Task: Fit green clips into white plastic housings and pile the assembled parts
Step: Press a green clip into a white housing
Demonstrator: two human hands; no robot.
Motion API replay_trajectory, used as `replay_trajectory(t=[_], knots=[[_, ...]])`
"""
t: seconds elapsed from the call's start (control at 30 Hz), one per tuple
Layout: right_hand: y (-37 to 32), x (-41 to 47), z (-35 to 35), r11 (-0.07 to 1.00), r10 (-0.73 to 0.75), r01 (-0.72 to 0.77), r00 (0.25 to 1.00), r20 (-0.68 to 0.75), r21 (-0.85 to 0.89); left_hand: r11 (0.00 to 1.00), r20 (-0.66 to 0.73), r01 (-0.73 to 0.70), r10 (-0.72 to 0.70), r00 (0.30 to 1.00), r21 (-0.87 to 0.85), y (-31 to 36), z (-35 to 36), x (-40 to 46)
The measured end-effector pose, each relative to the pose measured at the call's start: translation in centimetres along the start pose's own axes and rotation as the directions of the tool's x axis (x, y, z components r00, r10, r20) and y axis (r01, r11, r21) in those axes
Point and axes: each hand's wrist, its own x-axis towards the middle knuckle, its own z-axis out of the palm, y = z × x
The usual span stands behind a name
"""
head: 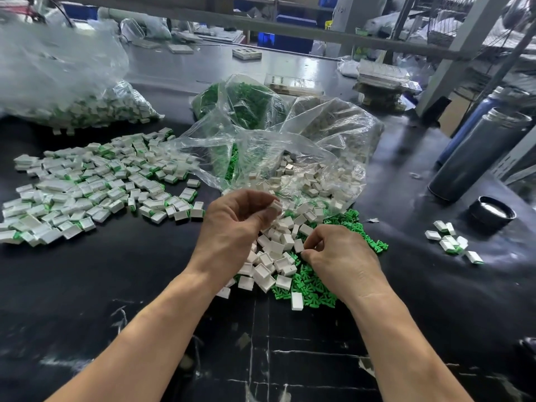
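My left hand (232, 221) is raised above the table and pinches a white housing (275, 206) between thumb and fingertips. My right hand (336, 253) is lower, with its fingers curled down into the loose green clips (313, 288), pinching at the edge of the heap; whether it holds a clip is hidden. Loose white housings (275, 256) lie on top of the green clips between my hands. A broad pile of assembled parts (87, 184), white with green edges, spreads over the left of the black table (145, 271).
An open clear bag (290, 158) of housings and clips lies behind my hands. A full bag of assembled parts (72, 91) sits at the far left. A few assembled parts (452, 242), a black lid (493, 213) and grey flasks (478, 152) stand at the right.
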Motion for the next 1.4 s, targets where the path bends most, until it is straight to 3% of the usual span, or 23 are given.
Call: replay_trajectory(t=[0.3,0.37,0.43,0.5,0.6,0.7,0.8,1.13,1.3,1.4], knots=[[-0.4,0.2,0.0,0.998,-0.051,0.051,0.999,0.011,-0.029,0.998,0.025,-0.005,0.004,1.000,0.056,-0.3,-0.1,0.0],[-0.1,0.4,0.2,0.998,-0.061,0.062,0.998,-0.013,0.021,0.998,0.025,-0.010,0.008,1.000,0.070,-0.5,0.0,0.1],[0.3,0.5,0.4,0.980,-0.075,0.088,0.994,-0.074,0.180,0.997,0.025,-0.012,0.010,1.000,0.074,-0.5,-0.1,0.1],[0.4,0.4,0.6,0.891,-0.081,0.140,0.985,-0.154,0.431,0.997,0.026,-0.007,0.005,1.000,0.071,-0.6,-0.1,0.1],[0.0,0.4,0.7,0.659,-0.067,0.206,0.974,-0.216,0.724,0.996,0.052,0.010,-0.015,0.999,0.091,-0.8,-0.1,0.2],[-0.4,0.3,0.8,0.498,-0.105,0.238,0.971,-0.215,0.833,0.995,0.072,0.011,-0.019,0.997,0.103,-1.0,0.1,0.2],[-0.5,0.2,1.0,0.425,-0.135,0.272,0.962,-0.237,0.864,0.995,0.085,0.001,-0.010,0.996,0.101,-1.1,0.3,0.2],[-0.7,-0.1,1.5,0.483,-0.193,0.382,0.924,-0.330,0.788,0.998,0.127,-0.018,0.009,0.992,0.064,-0.9,0.2,0.1],[-0.5,-0.2,1.6,0.607,-0.204,0.430,0.897,-0.393,0.668,0.997,0.151,-0.027,0.017,0.988,0.066,-0.9,0.0,0.1],[-0.6,-0.3,1.5,0.622,-0.205,0.440,0.890,-0.408,0.647,0.998,0.155,-0.015,0.005,0.988,0.065,-0.9,-0.1,0.0]])
